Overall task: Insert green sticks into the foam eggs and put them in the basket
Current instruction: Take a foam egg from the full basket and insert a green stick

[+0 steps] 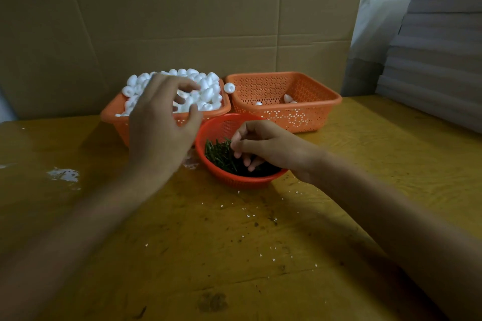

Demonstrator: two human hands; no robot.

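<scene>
Eggs (206, 91): white foam, heaped above the rim of the left basket (112, 112), back-centre of the table (234, 242). One stray egg (229, 88) sits up at the rims where the two orange baskets meet.

Left hand (161, 122) hovers over that heap, palm down. Its fingers (182, 84) are spread wide and curved, and I see nothing held in them.

Sticks (219, 156): short, dark green, piled loose in the round red bowl (221, 125), just in front of the baskets and touching or nearly touching both.

Right hand (268, 146) is down in the bowl. Its fingers (247, 126) are curled, with the tips among the sticks and thumb and index close together at the pile's top edge. I can't tell if a stick is pinched.

Right basket (313, 109) sits beside the left one and holds only a few eggs on its floor (287, 98). I can't make out sticks in them.

White crumbs (65, 174) are scattered on the table, a bigger patch at the left and specks in the middle. Cardboard (182, 21) stands behind the baskets. A stack of grey boards (440, 60) is at the far right.
</scene>
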